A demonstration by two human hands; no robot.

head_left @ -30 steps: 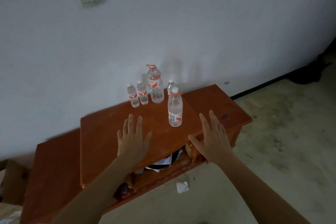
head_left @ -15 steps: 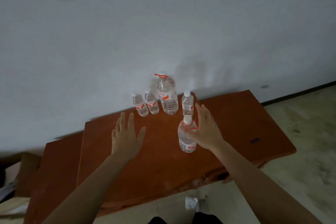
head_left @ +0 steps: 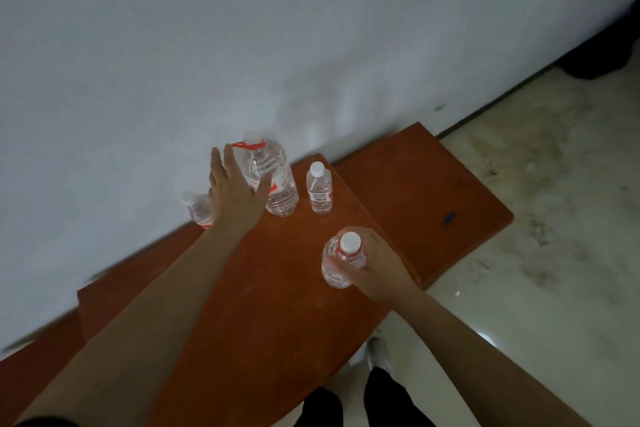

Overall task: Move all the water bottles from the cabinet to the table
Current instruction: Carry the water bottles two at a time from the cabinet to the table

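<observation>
Since 0.5 s ago: right hand [head_left: 375, 267] has closed around the front bottle [head_left: 341, 262]; left hand [head_left: 235, 194] has reached to the large jug [head_left: 273, 177].

1. Right fingers clamped on the front bottle's shoulder, bottle upright on the counter [head_left: 277, 305].
2. Left fingers spread, nothing gripped.
3. Small bottle [head_left: 320, 192] just right of the jug; another [head_left: 197, 206] beside my left wrist.

Step, as I judge it: lifting the front bottle. Next: carry it clear. Nothing blocks it.
</observation>
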